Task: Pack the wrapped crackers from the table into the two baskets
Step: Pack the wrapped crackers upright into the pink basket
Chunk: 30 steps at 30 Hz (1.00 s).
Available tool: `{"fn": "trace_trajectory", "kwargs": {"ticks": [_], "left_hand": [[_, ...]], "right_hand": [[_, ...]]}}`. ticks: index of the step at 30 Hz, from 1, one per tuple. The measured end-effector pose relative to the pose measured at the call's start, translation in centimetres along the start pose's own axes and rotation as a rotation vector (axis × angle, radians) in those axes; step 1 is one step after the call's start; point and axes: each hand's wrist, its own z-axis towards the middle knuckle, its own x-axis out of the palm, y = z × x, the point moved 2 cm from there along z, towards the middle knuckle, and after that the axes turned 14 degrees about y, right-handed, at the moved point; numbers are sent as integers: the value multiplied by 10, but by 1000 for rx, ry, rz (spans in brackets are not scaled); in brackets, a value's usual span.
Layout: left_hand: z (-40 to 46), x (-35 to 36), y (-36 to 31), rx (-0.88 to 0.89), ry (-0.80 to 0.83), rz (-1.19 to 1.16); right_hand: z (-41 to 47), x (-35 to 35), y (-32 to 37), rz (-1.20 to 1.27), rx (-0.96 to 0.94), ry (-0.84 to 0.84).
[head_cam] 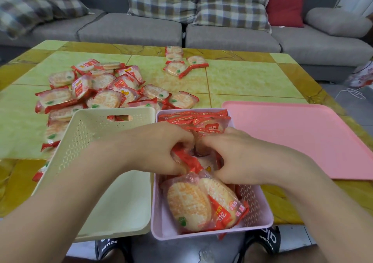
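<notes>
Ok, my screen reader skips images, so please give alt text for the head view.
Both hands, left hand and right hand, grip wrapped crackers inside a pink perforated plastic basket. A cream perforated plastic basket sits beside it.

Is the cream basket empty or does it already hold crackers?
Empty, as far as visible. The cream basket shows a bare floor; the left arm hides part of it. The pink basket holds crackers.

Left hand [161, 147] and right hand [236, 157] close together, forearms converging, fingers curled downward in a grip
</notes>
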Motion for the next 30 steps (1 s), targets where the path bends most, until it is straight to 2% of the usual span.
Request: {"fn": "trace_trajectory", "kwargs": {"ticks": [4, 7, 11, 16, 20, 22, 27, 30], "left_hand": [[-16, -14, 5, -23, -100, 11], [-22, -19, 11, -38, -182, 62], [-16, -13, 13, -71, -165, 159], [-11, -9, 18, -53, -191, 206], [-10, -4, 17, -50, -228, 211], [-8, -1, 15, -52, -235, 231], [-6, 2, 7, 35, -287, 263], [-3, 4, 6, 44, -231, 271]], "right_hand": [[-3, -11, -1, 296, -92, -191], [2, -12, -5, 463, -68, -331], [9, -10, -10, 577, -38, -455], [13, -10, -4, 711, -122, -416], [10, -6, -2, 372, -100, -371], [10, -2, 0, 302, -122, -351], [16, -1, -1, 493, -153, -406], [15, -3, -2, 599, -155, -410]]}}
